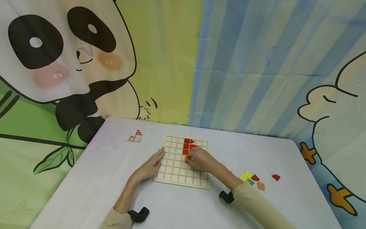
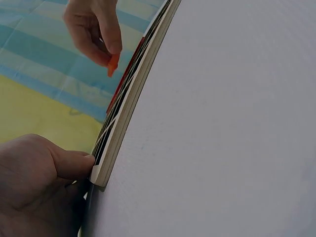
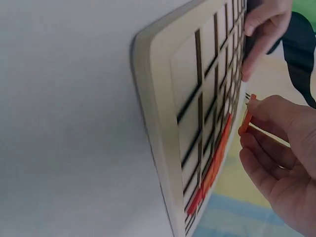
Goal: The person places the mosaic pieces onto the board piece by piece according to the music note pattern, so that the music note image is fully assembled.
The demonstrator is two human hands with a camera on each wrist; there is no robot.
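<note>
A wooden grid board (image 1: pixel 174 170) lies on the table, with several red tiles (image 1: pixel 186 146) set in squares near its far side. My right hand (image 1: pixel 203 160) pinches an orange tile (image 3: pixel 247 120) between thumb and fingers; in both wrist views the tile is held just above the board. At the board's left edge my left hand (image 1: pixel 149 166) rests with its fingers stretched along the side. Its thumb (image 2: pixel 76 164) touches the rim in the left wrist view. Part of the red group is hidden behind the right hand in the head view.
Right of the board lie loose yellow tiles (image 1: pixel 246 175), a green piece (image 1: pixel 251 182), an orange square (image 1: pixel 261 186) and red rounded pieces (image 1: pixel 275 177). A small card with a coloured grid pattern (image 1: pixel 135 135) lies at the far left. Printed cloth (image 1: pixel 228 63) hangs behind the table.
</note>
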